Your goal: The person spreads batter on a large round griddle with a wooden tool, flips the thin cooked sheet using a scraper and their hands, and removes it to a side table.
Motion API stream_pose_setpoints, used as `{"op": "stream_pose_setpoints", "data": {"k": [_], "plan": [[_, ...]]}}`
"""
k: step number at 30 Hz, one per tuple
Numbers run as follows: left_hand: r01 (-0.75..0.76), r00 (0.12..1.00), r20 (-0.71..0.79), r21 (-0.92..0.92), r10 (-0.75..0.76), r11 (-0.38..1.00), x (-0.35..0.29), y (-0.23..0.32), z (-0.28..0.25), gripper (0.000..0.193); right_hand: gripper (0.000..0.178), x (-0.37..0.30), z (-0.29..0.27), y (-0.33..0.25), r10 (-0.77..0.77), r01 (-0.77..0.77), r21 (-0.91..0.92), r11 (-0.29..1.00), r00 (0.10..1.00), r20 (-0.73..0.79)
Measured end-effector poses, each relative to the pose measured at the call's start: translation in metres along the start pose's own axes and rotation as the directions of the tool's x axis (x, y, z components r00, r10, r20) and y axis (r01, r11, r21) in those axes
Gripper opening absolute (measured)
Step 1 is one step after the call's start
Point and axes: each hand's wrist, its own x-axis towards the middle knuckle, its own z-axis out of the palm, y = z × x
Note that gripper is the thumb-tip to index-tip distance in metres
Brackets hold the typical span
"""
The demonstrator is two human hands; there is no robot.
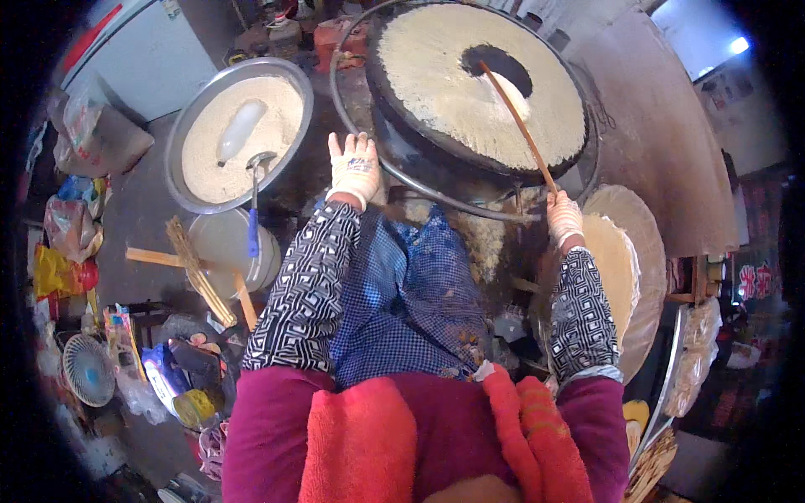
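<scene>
Cream batter covers the black griddle (478, 84). Near it, white gloves, black-and-white patterned sleeves (306, 289), a blue checked apron (411, 302); left of it, a blue-handled ladle (253, 201).

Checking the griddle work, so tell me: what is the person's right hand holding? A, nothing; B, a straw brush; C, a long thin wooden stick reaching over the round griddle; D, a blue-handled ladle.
C: the gloved right hand grips the wooden stick, whose far end lies on the batter-covered griddle.

griddle (436, 75) far rim cut off by top edge | stick (516, 117) tip blurred in batter
</scene>
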Motion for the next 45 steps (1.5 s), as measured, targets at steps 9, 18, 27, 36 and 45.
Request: {"op": "stream_pose_setpoints", "data": {"k": [9,18,27,36,45], "plan": [[-0.335,0.942,-0.049,-0.107,0.332,0.936,-0.066,0.119,-0.022,0.05,0.032,0.014,0.004,0.002,-0.024,0.026,0.038,0.999,0.998,-0.056],[-0.362,0.929,-0.044,0.084,0.366,0.928,-0.074,0.102,0.006,0.054,0.032,0.017,-0.004,-0.002,-0.058,0.058,-0.003,0.998,0.996,-0.061],[-0.224,0.972,-0.052,0.058,0.227,0.973,-0.044,0.058,0.013,0.067,0.032,0.023,-0.01,-0.004,-0.035,0.036,0.099,0.994,0.999,-0.015],[-0.081,0.996,-0.012,0.154,0.083,0.985,-0.003,0.018,-0.003,0.049,0.03,0.019,0.004,0.011,-0.018,0.021,0.058,0.998,0.998,-0.055],[0.045,0.995,0.081,0.153,-0.058,0.987,0.049,-0.024,-0.018,0.046,0.029,0.022,-0.004,0.026,0.012,-0.013,0.014,1.0,0.999,0.044]]}}
